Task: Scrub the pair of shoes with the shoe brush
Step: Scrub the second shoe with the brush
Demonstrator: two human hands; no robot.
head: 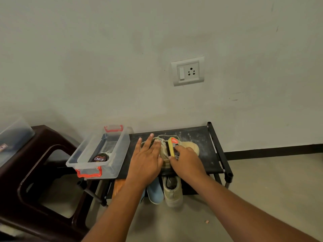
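One shoe (190,147) lies beneath the flat left hand (147,158), right hand (186,160) gripping brush (172,145), box (121,149) seemingly adjacent.

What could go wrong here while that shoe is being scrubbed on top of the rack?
The left hand presses flat on the shoe beside the brush in the right hand; a stray stroke might scrape its fingers. The clear box seems to overhang the edge of the rack near the left forearm, so a nudge could tip it and the polish tin inside.
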